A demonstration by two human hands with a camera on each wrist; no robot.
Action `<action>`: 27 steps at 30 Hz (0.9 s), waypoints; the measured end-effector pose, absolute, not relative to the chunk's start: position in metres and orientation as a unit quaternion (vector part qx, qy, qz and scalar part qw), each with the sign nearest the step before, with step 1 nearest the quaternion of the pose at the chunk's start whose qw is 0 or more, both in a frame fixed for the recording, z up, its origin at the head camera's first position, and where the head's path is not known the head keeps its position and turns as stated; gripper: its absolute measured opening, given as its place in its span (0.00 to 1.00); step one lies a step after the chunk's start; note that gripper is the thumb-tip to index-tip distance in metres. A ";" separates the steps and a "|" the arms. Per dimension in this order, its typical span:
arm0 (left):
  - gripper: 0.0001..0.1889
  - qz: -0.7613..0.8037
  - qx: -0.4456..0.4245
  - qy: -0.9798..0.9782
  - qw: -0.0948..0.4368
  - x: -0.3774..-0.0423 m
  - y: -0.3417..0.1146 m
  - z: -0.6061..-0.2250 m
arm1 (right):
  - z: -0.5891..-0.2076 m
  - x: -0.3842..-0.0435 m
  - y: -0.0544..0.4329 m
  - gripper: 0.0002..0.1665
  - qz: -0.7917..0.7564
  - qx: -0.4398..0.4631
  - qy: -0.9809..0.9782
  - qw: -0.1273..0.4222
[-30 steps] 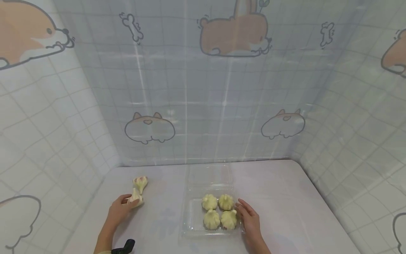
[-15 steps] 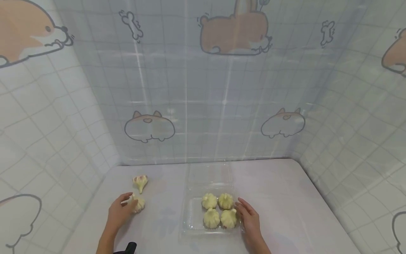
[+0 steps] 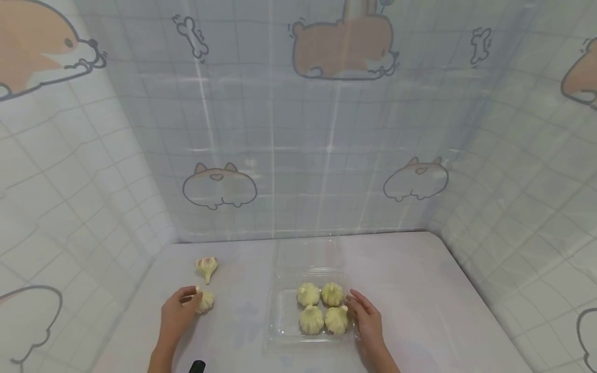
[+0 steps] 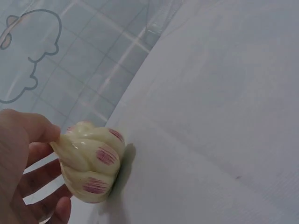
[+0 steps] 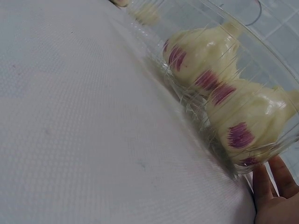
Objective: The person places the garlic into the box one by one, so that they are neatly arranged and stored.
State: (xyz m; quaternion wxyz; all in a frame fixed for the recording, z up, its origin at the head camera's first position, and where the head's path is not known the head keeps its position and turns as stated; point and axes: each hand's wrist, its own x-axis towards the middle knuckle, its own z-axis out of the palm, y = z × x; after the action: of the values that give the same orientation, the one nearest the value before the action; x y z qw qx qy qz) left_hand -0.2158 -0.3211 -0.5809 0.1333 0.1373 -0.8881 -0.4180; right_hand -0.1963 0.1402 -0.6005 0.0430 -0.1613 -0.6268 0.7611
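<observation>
My left hand (image 3: 179, 313) is at the left of the table, holding a garlic bulb (image 3: 205, 302) near its stem. In the left wrist view this bulb (image 4: 96, 163) is cream with purple streaks, its stem at the fingertips and its base close to the tabletop. A second garlic bulb (image 3: 206, 268) lies just behind it. Several more bulbs (image 3: 310, 320) sit in the right part of a clear plastic box (image 3: 285, 318). My right hand (image 3: 369, 324) touches the box's right side with fairly straight fingers, which the right wrist view shows against the clear wall (image 5: 243, 170).
The box's clear lid (image 3: 308, 255) lies folded back toward the rear wall (image 3: 298, 129). Wall sheets with cartoon dogs close in the back and both sides. A black object (image 3: 198, 367) shows beside the left forearm. White tabletop (image 3: 238, 321) lies between bulbs and box.
The front left bulb has turned so its stem no longer points to the rear, and it sits slightly nearer me. My left hand has shifted slightly right. My right hand stays at the box.
</observation>
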 end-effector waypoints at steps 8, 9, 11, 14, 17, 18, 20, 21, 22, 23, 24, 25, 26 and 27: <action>0.13 -0.424 0.135 -0.873 0.200 -0.214 -0.304 -0.587 | -0.599 -0.195 0.141 0.24 0.753 -0.162 -0.636 0.036; 0.13 -0.426 0.133 -0.871 0.207 -0.213 -0.302 -0.587 | -0.599 -0.194 0.141 0.24 0.755 -0.162 -0.634 0.036; 0.11 -0.422 0.126 -0.871 0.216 -0.212 -0.298 -0.585 | -0.598 -0.194 0.141 0.24 0.759 -0.160 -0.630 0.037; 0.10 -0.407 0.107 -0.878 0.228 -0.212 -0.293 -0.583 | -0.598 -0.194 0.140 0.24 0.762 -0.162 -0.626 0.038; 0.09 -0.408 0.086 -0.878 0.237 -0.212 -0.288 -0.580 | -0.598 -0.193 0.140 0.23 0.758 -0.162 -0.631 0.037; 0.09 -0.412 0.082 -0.875 0.241 -0.213 -0.286 -0.579 | -0.597 -0.193 0.140 0.23 0.756 -0.162 -0.633 0.036; 0.08 -0.424 0.070 -0.869 0.246 -0.214 -0.282 -0.578 | -0.597 -0.193 0.139 0.23 0.752 -0.161 -0.638 0.034; 0.07 -0.431 0.062 -0.865 0.249 -0.215 -0.280 -0.577 | -0.597 -0.193 0.139 0.23 0.751 -0.161 -0.640 0.034; 0.07 -0.439 0.055 -0.861 0.251 -0.215 -0.278 -0.576 | -0.597 -0.193 0.139 0.23 0.750 -0.161 -0.641 0.033; 0.07 -0.445 0.047 -0.858 0.253 -0.215 -0.276 -0.575 | -0.597 -0.192 0.139 0.23 0.749 -0.161 -0.642 0.032; 0.07 -0.451 0.042 -0.855 0.252 -0.216 -0.274 -0.573 | -0.597 -0.192 0.139 0.24 0.748 -0.160 -0.643 0.032; 0.07 -0.454 0.035 -0.854 0.252 -0.216 -0.272 -0.572 | -0.597 -0.192 0.139 0.24 0.747 -0.160 -0.644 0.031; 0.07 -0.457 0.031 -0.852 0.253 -0.216 -0.270 -0.571 | -0.597 -0.192 0.139 0.24 0.746 -0.159 -0.646 0.032; 0.07 -0.459 0.026 -0.851 0.253 -0.216 -0.267 -0.570 | -0.597 -0.191 0.139 0.24 0.745 -0.159 -0.647 0.032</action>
State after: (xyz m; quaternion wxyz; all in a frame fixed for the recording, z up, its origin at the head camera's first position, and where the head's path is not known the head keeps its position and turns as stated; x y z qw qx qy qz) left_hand -0.2164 -0.2674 -0.5699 0.2526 0.0264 -0.8512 -0.4592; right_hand -0.1915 0.1392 -0.5968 0.0325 -0.1590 -0.6466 0.7454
